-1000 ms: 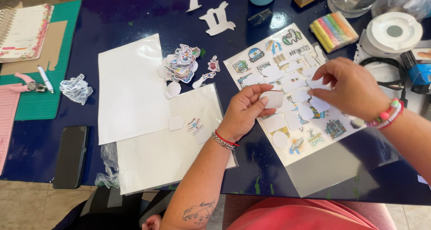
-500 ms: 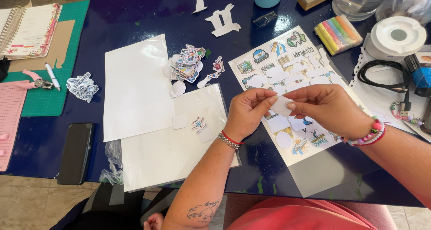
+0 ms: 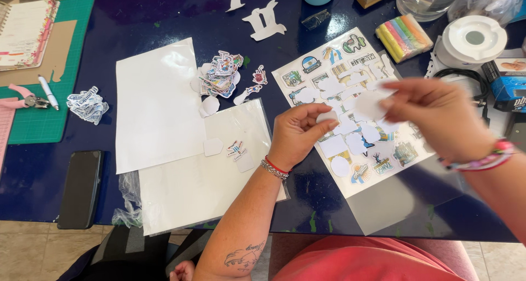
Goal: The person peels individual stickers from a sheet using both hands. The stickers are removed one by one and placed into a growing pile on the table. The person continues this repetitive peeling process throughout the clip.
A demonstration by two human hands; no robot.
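Sticker sheet, near the worktop's right front edge: peeling step in hand. Left hand pinches 1 white cutout over it. Right hand, blurred, grips a white sticker piece. Next move calls for clean separation.

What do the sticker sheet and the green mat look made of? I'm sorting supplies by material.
The sticker sheet looks like glossy printed paper or vinyl on a white backing: blank white cut-outs show where stickers are gone. The green mat looks like matte rubbery plastic, flat with faint grid lines. The left hand and right hand each pinch a thin white piece, probably paper.
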